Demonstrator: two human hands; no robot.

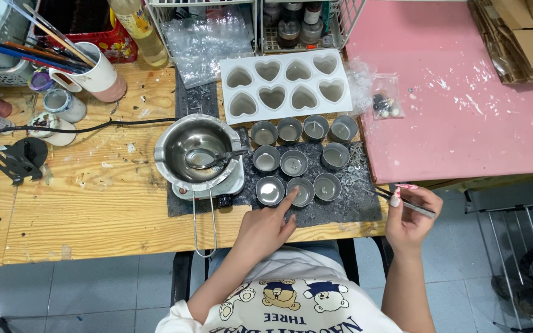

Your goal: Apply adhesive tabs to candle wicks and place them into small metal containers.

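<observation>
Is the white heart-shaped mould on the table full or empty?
Empty. All eight heart cavities of the white mould show only their pale bare bottoms with shadows inside; nothing fills them. It lies flat, openings facing up.

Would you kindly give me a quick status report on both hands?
Left hand forefinger touching small round metal cup, front row. Right hand holding thin metal tweezers, clear of cups. Nothing in the way.
</observation>
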